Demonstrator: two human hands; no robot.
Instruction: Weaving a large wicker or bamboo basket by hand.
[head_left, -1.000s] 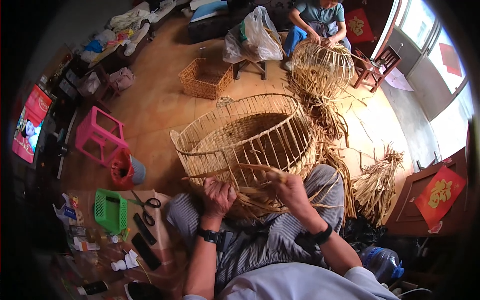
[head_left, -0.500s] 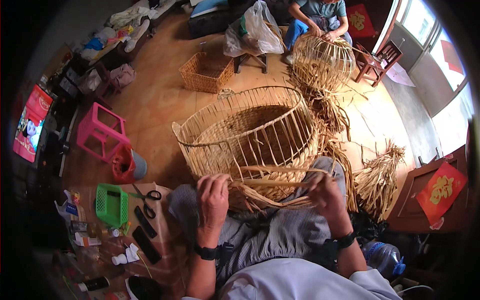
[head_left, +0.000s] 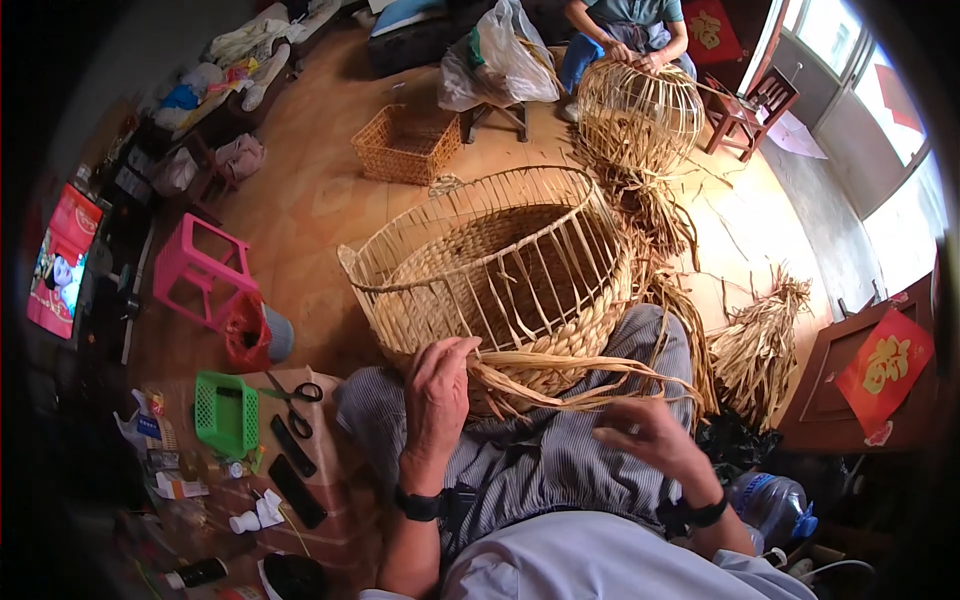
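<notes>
A large round basket (head_left: pixel 560 345) leans tilted on my lap, its lower wall thickly woven and bare upright ribs rising to a rim hoop. From its near side a bundle of flat dried-plant strands (head_left: pixel 590 372) runs to the right over my striped trousers. My left hand (head_left: pixel 437 395) is closed at the bundle's left end, against the basket wall; its fingertips are partly hidden. Just below the loose right part of the strands hovers my right hand (head_left: pixel 652 435), fingers loosely curled and apart, with nothing visible in them.
A co-worker (head_left: pixel 640 40) handles another ribbed basket (head_left: pixel 640 105) at the back. Dried strands (head_left: pixel 765 345) lie heaped to the right. At left are a pink stool (head_left: pixel 205 270), a lined bin (head_left: pixel 275 330), a green plastic basket (head_left: pixel 227 412) and scissors (head_left: pixel 295 400) on a covered table.
My right hand has let go of the strands and moved down, its fingers loosening. The strands now trail farther right. My left hand has shifted slightly up and right.
</notes>
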